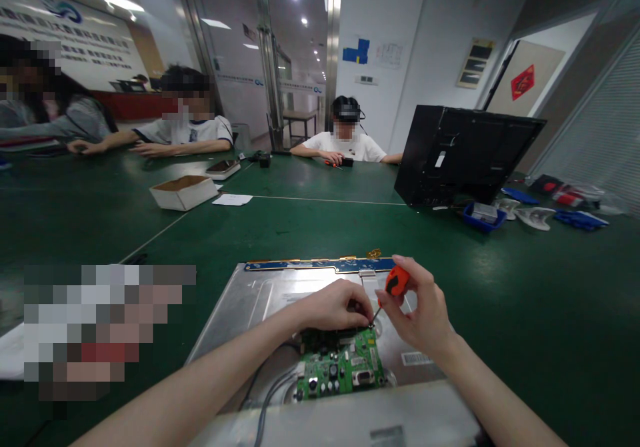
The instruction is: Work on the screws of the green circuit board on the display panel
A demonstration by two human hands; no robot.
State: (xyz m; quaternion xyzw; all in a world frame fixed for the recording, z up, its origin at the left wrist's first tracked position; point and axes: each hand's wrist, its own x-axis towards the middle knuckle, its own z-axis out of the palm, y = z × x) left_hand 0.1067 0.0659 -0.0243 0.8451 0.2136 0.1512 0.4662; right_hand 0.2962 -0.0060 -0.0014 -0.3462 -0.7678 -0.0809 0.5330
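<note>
The right hand (pixel 425 310) has its fingers closed around an orange screwdriver (pixel 397 280), its long axis slanting from handle, upper right, down-left to the tip at the far-right corner of a green board (pixel 340 361) on a metal panel (pixel 263 300). The left hand (pixel 343 305) bunches beside the tip; its grasp cannot be told. Likely screw work; next calls for steady, seated turning.

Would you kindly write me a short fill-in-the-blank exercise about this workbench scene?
1. The right hand holds a screwdriver with an orange and ____ handle.
2. The left hand is at the far edge of a circuit board coloured ____.
3. The small tray near the black monitor is ____.
4. The open white box is in the picture's ____ half.

Missing words: black; green; blue; left.
</note>
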